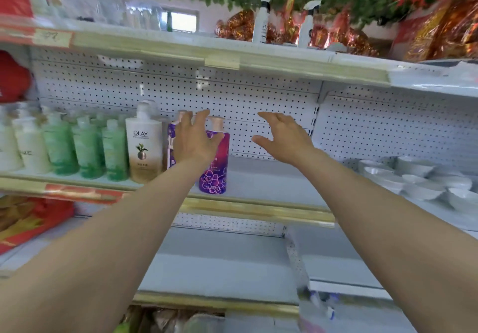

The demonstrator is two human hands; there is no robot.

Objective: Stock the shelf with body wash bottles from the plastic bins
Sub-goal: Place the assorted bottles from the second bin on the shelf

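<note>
Two purple body wash bottles with flower prints stand on the middle shelf (258,177). The front purple bottle (216,169) is near the shelf's edge; the other purple bottle (171,138) is behind it to the left, mostly hidden. My left hand (194,138) is spread in front of them with fingers straight, gripping nothing; whether it touches the front bottle I cannot tell. My right hand (283,138) hovers open to the right of the bottles over bare shelf. A white Olay bottle (144,146) stands just left of the purple ones.
Green bottles (88,146) and white bottles (23,146) fill the shelf's left part. White bowls (419,177) are stacked at the right. Spray bottles (261,19) and red-gold decorations sit on the top shelf. Lower shelves lie beneath my arms.
</note>
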